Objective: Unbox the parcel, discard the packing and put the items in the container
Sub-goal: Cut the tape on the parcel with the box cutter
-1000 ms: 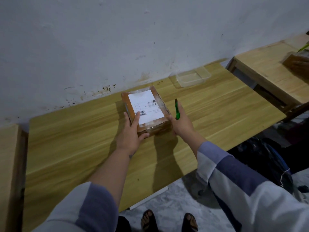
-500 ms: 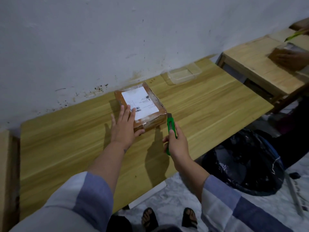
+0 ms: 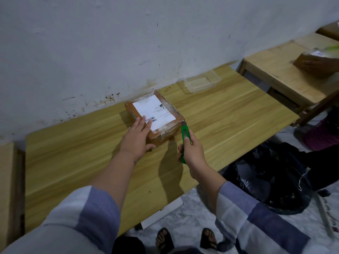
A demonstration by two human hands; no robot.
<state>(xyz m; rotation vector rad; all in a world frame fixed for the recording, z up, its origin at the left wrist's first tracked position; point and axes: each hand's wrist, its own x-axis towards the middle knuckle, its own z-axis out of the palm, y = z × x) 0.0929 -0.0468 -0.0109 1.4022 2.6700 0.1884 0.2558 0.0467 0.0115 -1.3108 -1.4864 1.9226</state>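
Observation:
A brown cardboard parcel [image 3: 163, 114] with a white shipping label, wrapped in clear tape, lies on the wooden table [image 3: 229, 116] near the wall. My left hand [image 3: 137, 136] rests flat on the parcel's near left part, fingers spread over the label. My right hand [image 3: 192, 151] grips a green utility knife [image 3: 185, 134], whose tip touches the parcel's near right corner. A clear plastic container [image 3: 200, 83] stands empty at the back of the table by the wall.
A black rubbish bag [image 3: 271, 180] sits on the floor right of the table. On a second wooden table [image 3: 282, 74] at the right, another person's hand [image 3: 317, 66] holds another parcel. My sandalled feet show below the table edge.
My right hand has pulled back from beside the parcel and turned the green knife so its tip meets the parcel's near right corner. My left hand has slid further onto the label.

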